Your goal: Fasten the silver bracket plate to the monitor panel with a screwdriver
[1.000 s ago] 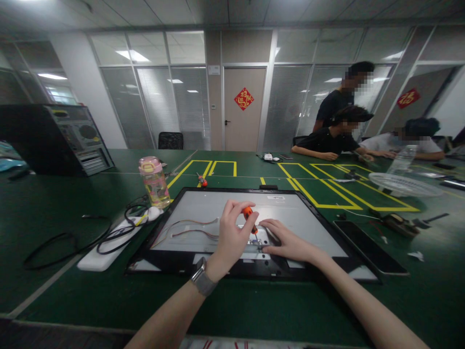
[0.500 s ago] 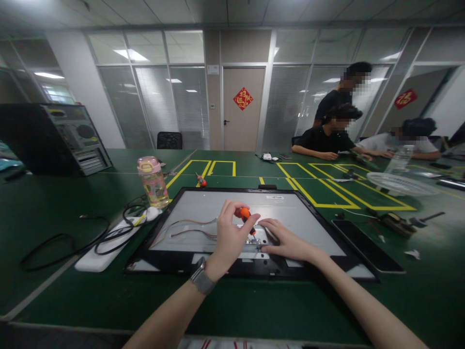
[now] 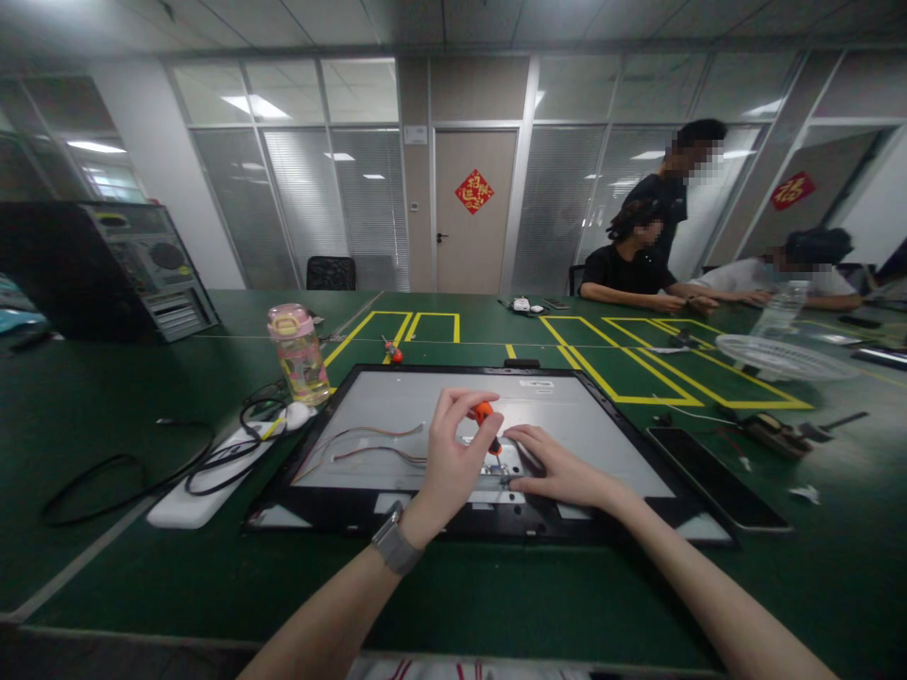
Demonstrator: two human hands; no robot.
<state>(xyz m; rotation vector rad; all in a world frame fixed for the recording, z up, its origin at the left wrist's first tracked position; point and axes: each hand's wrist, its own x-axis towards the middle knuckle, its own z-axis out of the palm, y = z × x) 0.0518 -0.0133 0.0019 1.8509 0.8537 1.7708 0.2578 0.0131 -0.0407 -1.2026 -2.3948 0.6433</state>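
A flat display panel with a grey back and black frame lies on the green table. Near its front edge sits a small metal bracket. My left hand is closed around the orange and black handle of a screwdriver, held tilted with its shaft pointing down at the bracket. My right hand rests beside the bracket, thumb and fingers apart, the thumb touching near the screwdriver's tip. The tip itself is too small to make out. Thin wires run across the panel to the left.
Left of the panel are a white power strip, black cables and a drink bottle. A computer case stands farther left. On the right lie a dark tablet-like slab and a tool. Several people sit or stand across the table.
The screwdriver handle has turned and shifted slightly right in my left hand, whose fingers are extended further over it. My right hand stays put. Across the table, a seated person has moved.
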